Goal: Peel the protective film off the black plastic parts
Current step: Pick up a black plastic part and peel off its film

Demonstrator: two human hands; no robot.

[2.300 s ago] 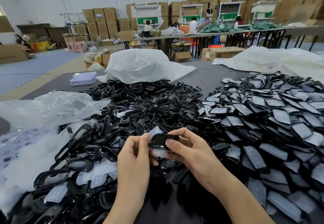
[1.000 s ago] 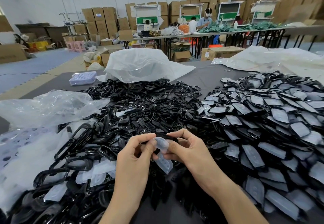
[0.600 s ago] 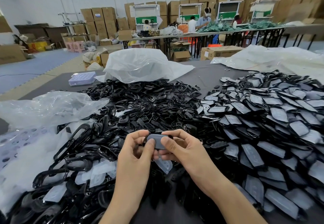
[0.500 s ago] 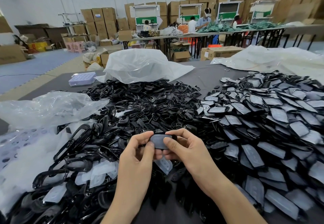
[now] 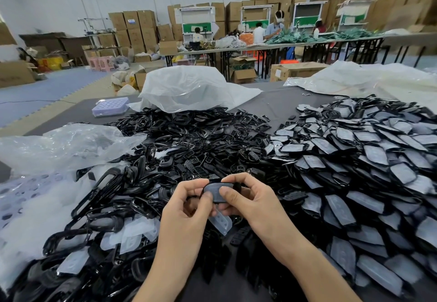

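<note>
A small black plastic part (image 5: 214, 191), its face still dull with film, is held above the table between both hands. My left hand (image 5: 186, 209) pinches its left end with thumb and fingers. My right hand (image 5: 250, 200) grips its right side, thumb pressed on the face. A clear strip of peeled film (image 5: 221, 222) hangs below the part, between my hands. A heap of film-covered black parts (image 5: 354, 171) fills the right of the table. A heap of bare black parts and frames (image 5: 189, 141) lies in the middle and left.
Loose pieces of peeled film (image 5: 134, 233) lie on the black frames at the lower left. Clear plastic bags (image 5: 63, 145) sit at the left, a white bag (image 5: 189, 89) behind the pile, and a small lilac tray (image 5: 111, 106) at the far left of the grey table (image 5: 279, 105).
Earlier a film strip came off the part and now hangs beneath it. The part was turned so its film-covered face shows, and both hands shifted their grip slightly on it.
</note>
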